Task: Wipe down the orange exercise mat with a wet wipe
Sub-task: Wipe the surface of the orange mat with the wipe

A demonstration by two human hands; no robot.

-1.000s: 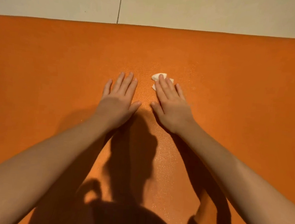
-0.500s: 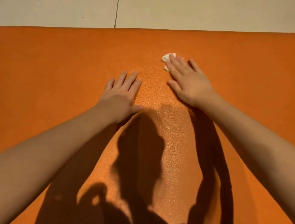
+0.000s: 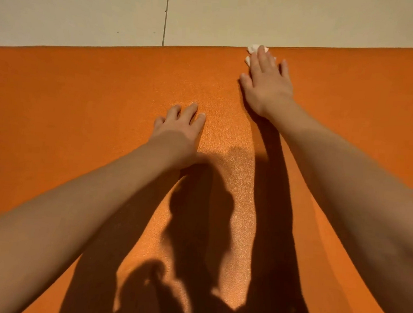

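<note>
The orange exercise mat (image 3: 80,112) fills most of the head view, its far edge running across the top. My right hand (image 3: 265,84) lies flat with straight fingers at that far edge, pressing a small crumpled white wet wipe (image 3: 253,49) onto the mat. Only bits of the wipe show past my fingertips. My left hand (image 3: 178,129) rests flat on the mat nearer to me and to the left, fingers spread and holding nothing.
Beyond the mat's far edge lies a pale tiled floor (image 3: 88,11) with one dark grout line (image 3: 166,12). Shadows of my arms and head fall on the near part of the mat.
My right hand has slid the wipe away from me, from beside the left hand to the mat's far edge. The left hand has stayed planted on the mat.
</note>
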